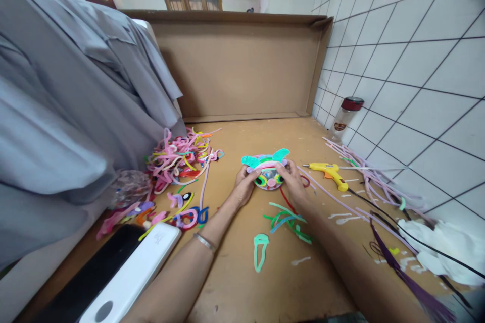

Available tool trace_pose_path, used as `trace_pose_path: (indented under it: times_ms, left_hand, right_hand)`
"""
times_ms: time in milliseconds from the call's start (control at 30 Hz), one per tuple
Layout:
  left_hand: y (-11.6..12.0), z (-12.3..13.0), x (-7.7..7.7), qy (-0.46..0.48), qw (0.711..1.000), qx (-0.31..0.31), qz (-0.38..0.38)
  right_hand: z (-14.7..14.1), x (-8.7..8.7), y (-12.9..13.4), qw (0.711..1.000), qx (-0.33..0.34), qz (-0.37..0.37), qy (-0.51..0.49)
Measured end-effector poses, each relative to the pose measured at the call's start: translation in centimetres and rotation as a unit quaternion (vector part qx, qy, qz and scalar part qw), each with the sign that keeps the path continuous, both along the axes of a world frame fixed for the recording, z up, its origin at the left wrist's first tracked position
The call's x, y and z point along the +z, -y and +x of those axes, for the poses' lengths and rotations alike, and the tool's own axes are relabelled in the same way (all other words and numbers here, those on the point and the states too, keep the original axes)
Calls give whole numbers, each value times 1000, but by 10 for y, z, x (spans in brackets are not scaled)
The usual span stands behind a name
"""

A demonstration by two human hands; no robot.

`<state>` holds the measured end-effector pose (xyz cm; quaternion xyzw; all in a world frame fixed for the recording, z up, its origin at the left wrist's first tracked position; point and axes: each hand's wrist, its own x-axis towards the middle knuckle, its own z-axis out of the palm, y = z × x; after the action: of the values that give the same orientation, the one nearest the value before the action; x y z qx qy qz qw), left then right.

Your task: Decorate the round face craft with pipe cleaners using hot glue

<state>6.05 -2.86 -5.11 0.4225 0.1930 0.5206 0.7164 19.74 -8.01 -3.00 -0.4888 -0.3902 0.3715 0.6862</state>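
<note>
"Where is the craft face?"
"There's one craft face (270, 173), about midway between the left and right edges of the tabletop (235, 282). I can't tell whether it touches the surface. It has two turquoise ears (281, 155), two eyes with dark centres and one pink nose (271, 182)."

"How many hands are on it?"
"Two. The left hand (246, 185) and the right hand (294, 184) pinch it from opposite sides, each with one thumb on the front. The other fingers are mostly hidden behind, so I can't tell if they're spread or together. One bracelet (204, 241) circles the left wrist."

"And nearer the front edge?"
"One green looped piece (261, 239), with a few green and blue strips (290, 222) just beyond it, overlapping too much to count."

"Along the left edge?"
"One heap of fuzzy stems (176, 161), mostly pink. Towards the near left corner are one white slab (132, 270) and one black slab (94, 267), side by side."

"The right side?"
"One yellow glue gun (329, 173), one bundle of lilac stems (369, 171) by the right edge, one purple tassel (394, 261) and one crumpled white tissue (439, 250). One red-lidded bottle (346, 116) stands near the far right corner."
</note>
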Motion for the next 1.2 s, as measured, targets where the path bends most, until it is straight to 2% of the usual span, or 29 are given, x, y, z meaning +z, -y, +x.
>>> trace_pose_path:
  times_ms: [200, 700, 933, 1133, 1200]
  left_hand:
    - [-8, -6, -1, 4, 999, 11, -34]
    - [-5, -7, 3, -14, 999, 16, -24]
    - [-3, -6, 7, -15, 999, 16, -39]
    - [-4, -7, 7, -14, 999, 21, -38]
    - [-4, -7, 6, -14, 999, 20, -39]
  right_hand:
    - [9, 12, 0, 996, 78, -2, -45]
    - [15, 3, -4, 998, 54, -14, -3]
    - [15, -3, -6, 999, 45, 7, 25]
    - [19, 1, -4, 996, 85, -38, -12]
    - [20, 2, -4, 995, 91, -31, -8]
